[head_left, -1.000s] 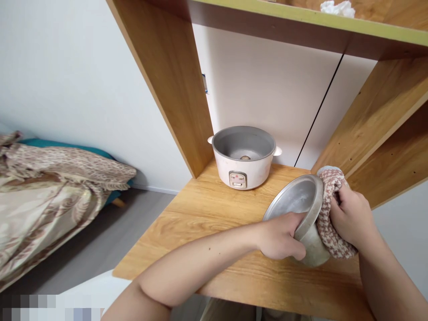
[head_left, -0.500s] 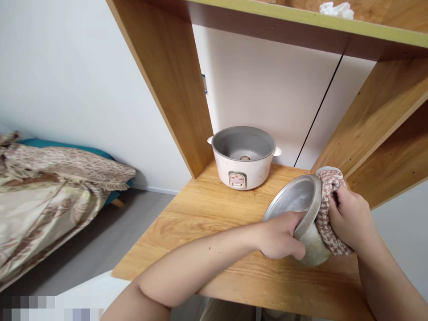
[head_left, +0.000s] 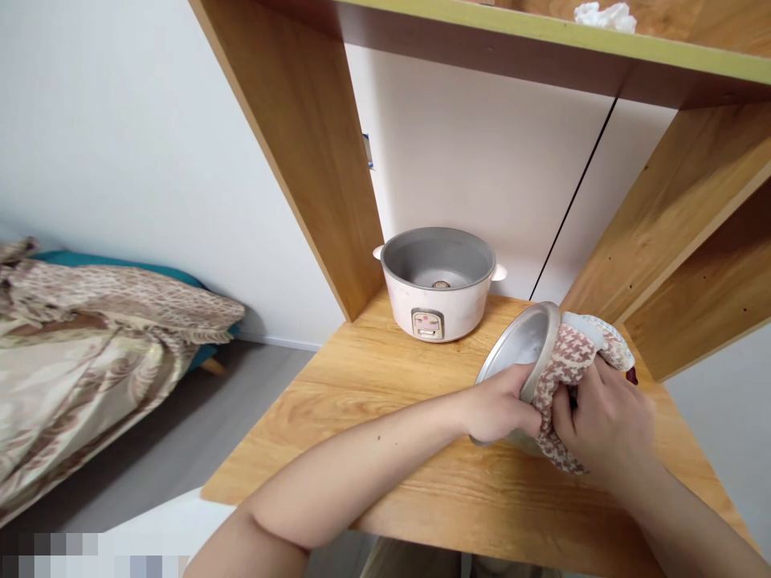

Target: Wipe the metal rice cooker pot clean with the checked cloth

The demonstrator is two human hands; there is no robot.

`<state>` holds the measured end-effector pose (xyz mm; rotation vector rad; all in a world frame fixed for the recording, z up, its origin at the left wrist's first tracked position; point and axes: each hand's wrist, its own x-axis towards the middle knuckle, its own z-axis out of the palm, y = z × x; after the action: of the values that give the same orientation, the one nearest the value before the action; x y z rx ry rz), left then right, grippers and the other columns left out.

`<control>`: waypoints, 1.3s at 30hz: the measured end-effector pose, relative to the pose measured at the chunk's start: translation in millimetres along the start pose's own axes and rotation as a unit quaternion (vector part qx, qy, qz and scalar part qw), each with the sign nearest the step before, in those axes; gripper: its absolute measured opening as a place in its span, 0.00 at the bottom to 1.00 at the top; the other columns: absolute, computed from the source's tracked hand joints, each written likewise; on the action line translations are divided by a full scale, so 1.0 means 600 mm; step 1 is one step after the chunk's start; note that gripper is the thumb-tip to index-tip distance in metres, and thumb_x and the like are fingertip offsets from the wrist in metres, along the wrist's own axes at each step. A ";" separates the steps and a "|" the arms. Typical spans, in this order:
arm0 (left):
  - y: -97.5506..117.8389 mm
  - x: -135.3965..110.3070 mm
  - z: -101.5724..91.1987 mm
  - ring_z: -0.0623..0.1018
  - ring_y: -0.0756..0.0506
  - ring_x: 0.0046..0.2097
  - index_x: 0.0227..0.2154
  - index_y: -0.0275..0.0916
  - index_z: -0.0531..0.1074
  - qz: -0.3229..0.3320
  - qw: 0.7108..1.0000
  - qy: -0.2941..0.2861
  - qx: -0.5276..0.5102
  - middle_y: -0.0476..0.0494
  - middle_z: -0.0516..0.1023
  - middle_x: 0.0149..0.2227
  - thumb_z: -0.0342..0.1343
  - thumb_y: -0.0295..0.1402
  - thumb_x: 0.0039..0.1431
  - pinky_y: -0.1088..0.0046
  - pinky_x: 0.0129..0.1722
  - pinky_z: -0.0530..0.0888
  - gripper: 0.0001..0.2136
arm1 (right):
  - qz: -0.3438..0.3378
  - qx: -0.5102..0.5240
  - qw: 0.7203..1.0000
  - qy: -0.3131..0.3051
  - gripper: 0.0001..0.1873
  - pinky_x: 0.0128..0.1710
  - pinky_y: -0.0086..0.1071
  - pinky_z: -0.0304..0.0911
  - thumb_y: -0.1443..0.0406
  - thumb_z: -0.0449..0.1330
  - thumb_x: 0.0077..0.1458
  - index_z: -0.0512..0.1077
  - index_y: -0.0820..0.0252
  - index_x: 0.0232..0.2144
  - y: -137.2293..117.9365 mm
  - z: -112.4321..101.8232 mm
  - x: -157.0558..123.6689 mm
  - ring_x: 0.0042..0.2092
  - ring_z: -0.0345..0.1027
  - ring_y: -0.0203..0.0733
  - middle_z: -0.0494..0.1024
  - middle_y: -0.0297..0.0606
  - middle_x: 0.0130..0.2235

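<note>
My left hand (head_left: 501,405) grips the rim of a silver metal inner pot (head_left: 519,341), which is tilted with its mouth toward the left. Bunched in my closed right hand (head_left: 608,417) is a brown-and-white patterned cloth (head_left: 566,357), pressed against the pot's outer side. The cloth and my hands hide much of that outer wall. Behind them, a white rice cooker body (head_left: 442,309) stands upright on the wooden desk (head_left: 313,401). Its grey inside shows a round plate at the bottom, and a small switch panel is on its front.
A wooden side panel (head_left: 319,160) rises left of the cooker, and another panel (head_left: 662,233) stands on the right. Overhead runs a shelf (head_left: 482,40) with crumpled white tissue (head_left: 605,16) on it. A bed with a patterned cover (head_left: 108,321) lies at far left.
My right hand and the cloth have moved left and across the pot's outer side. The pot has turned slightly in my left hand's grip. The rice cooker body stays put.
</note>
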<state>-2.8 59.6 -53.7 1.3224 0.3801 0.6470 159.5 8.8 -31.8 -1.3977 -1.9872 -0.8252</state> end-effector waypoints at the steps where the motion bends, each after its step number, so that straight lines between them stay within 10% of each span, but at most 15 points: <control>1: -0.001 0.001 -0.001 0.71 0.46 0.35 0.30 0.36 0.73 0.000 1.000 -0.008 -0.011 0.51 0.74 0.28 0.62 0.25 0.36 0.68 0.38 0.70 0.13 | -0.003 -0.005 1.000 0.003 0.08 0.27 0.33 0.48 0.65 0.53 0.59 0.62 0.55 0.27 -0.001 0.001 -0.001 0.25 0.62 0.40 0.69 0.34 0.23; 24: 0.008 -0.005 0.004 0.63 0.51 0.27 0.23 0.38 0.63 -0.028 0.990 -0.089 0.107 0.55 0.62 0.22 0.57 0.25 0.35 0.77 0.22 0.60 0.09 | 0.106 0.074 0.984 -0.124 0.11 0.25 0.32 0.46 0.60 0.50 0.58 0.51 0.51 0.26 0.071 0.012 0.025 0.23 0.56 0.40 0.63 0.31 0.21; 39: -0.013 -0.007 0.008 0.67 0.49 0.30 0.26 0.36 0.71 -0.033 0.998 -0.055 0.029 0.54 0.69 0.25 0.60 0.26 0.35 0.76 0.26 0.67 0.10 | 0.101 0.024 0.986 -0.129 0.11 0.24 0.30 0.43 0.58 0.49 0.59 0.55 0.52 0.25 0.042 -0.017 0.014 0.21 0.52 0.37 0.60 0.28 0.20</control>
<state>-1.6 52.2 -60.5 1.3887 0.3548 0.5093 181.8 13.0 -14.8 -1.7173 -1.9926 -0.5230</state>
